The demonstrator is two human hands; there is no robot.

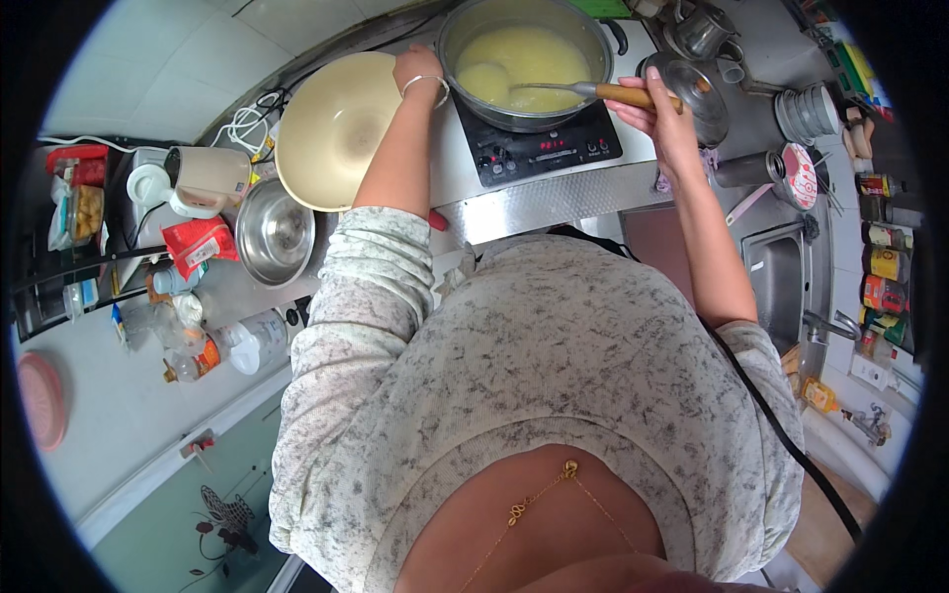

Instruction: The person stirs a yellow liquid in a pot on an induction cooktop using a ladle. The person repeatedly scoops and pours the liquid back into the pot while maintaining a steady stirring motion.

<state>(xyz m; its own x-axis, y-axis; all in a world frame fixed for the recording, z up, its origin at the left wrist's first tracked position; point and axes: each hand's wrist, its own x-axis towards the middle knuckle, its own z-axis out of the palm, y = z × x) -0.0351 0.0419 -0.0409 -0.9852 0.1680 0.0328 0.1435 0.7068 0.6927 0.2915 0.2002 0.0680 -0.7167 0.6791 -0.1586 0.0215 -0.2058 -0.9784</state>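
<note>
My right hand [663, 111] grips the wooden handle of a metal ladle [567, 89], whose bowl dips into pale yellow liquid [530, 55] in a large metal pot [519, 118]. The pot stands on a black induction cooktop [537, 152] with a lit red display. My left hand [417, 70], with a bracelet at the wrist, is at the right rim of a big cream-coloured pan [337, 133], close to the pot's left side. Its fingers are partly hidden, so their hold on the rim is unclear.
A glass lid [693, 111] lies right of the pot, near a metal kettle [700, 33]. A steel bowl [276, 233], red packet [199, 244] and cream-coloured jug [211, 178] stand left. At the right are stacked bowls [804, 115], a metal flask [749, 169] and the sink [775, 285].
</note>
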